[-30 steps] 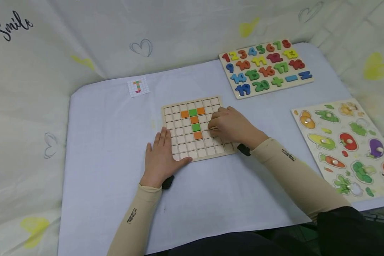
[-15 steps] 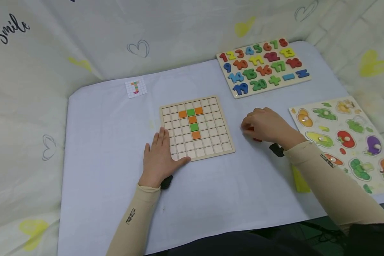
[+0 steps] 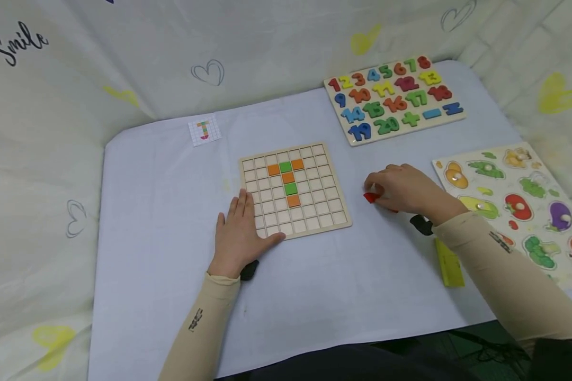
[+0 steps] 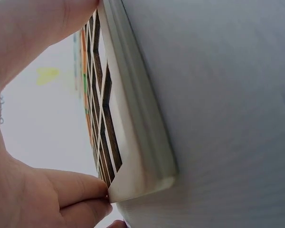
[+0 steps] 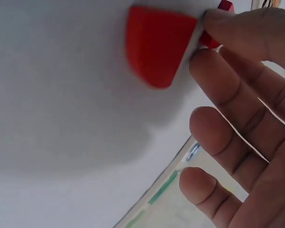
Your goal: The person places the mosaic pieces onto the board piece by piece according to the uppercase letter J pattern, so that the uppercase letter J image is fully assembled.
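Observation:
A square wooden grid board holds orange and green tiles in a T-like pattern. My left hand lies along its lower left corner, fingers straight on the left edge and thumb at the bottom edge; the left wrist view shows this corner close up. To the board's right, my right hand pinches a small red piece between thumb and index finger. A second red piece with a curved side lies on the cloth by the thumb, mostly hidden by the hand in the head view.
A printed pattern card lies at the back left. The number puzzle board is at the back right, the vegetable puzzle board at the right. A yellow object shows beside my right forearm.
My right hand has left the grid board and moved right to the red pieces; a red piece now shows at its fingertips. My left hand has stayed put.

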The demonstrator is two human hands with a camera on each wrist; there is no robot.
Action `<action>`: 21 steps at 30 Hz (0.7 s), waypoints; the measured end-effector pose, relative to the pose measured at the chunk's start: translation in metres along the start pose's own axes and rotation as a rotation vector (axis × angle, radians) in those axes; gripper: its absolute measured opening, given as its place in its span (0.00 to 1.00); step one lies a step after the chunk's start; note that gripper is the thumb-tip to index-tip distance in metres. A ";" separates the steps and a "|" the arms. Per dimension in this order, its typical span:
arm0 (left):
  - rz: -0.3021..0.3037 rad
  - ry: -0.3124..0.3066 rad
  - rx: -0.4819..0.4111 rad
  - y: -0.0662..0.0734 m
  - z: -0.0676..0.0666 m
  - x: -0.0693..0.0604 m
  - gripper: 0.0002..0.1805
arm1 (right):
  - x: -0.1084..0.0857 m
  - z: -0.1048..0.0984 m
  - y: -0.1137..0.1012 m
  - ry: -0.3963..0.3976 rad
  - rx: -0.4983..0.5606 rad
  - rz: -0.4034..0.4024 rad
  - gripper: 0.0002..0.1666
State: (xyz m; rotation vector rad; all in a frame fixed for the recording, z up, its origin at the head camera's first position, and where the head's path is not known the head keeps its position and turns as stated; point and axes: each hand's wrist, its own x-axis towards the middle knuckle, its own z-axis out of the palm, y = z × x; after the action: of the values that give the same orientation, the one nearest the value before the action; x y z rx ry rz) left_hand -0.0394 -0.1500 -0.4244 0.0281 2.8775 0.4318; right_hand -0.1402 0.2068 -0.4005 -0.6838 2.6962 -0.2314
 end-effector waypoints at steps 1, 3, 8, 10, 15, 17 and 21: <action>0.000 0.000 0.000 0.000 0.000 0.000 0.71 | 0.001 0.001 -0.002 -0.002 -0.005 -0.006 0.19; 0.001 0.000 0.001 0.000 0.000 0.000 0.71 | 0.002 0.001 -0.005 -0.009 -0.010 -0.017 0.20; 0.003 0.003 0.003 0.000 0.000 0.000 0.71 | 0.002 0.002 -0.011 -0.026 0.013 -0.079 0.21; 0.003 0.005 0.004 -0.001 0.000 0.001 0.71 | 0.001 0.002 -0.012 -0.026 0.028 -0.106 0.21; 0.005 0.010 0.008 -0.002 0.001 0.001 0.71 | 0.002 0.003 -0.015 0.014 0.024 -0.155 0.16; 0.005 0.012 0.006 -0.002 0.001 0.001 0.71 | 0.002 0.005 -0.015 0.053 -0.001 -0.175 0.15; 0.008 0.011 0.002 -0.001 0.001 0.001 0.71 | 0.003 0.008 -0.014 0.121 -0.042 -0.208 0.15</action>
State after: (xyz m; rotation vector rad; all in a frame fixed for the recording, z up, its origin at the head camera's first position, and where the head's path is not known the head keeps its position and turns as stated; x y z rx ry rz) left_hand -0.0397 -0.1505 -0.4255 0.0372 2.8893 0.4322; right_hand -0.1340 0.1921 -0.4050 -0.9950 2.7493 -0.2774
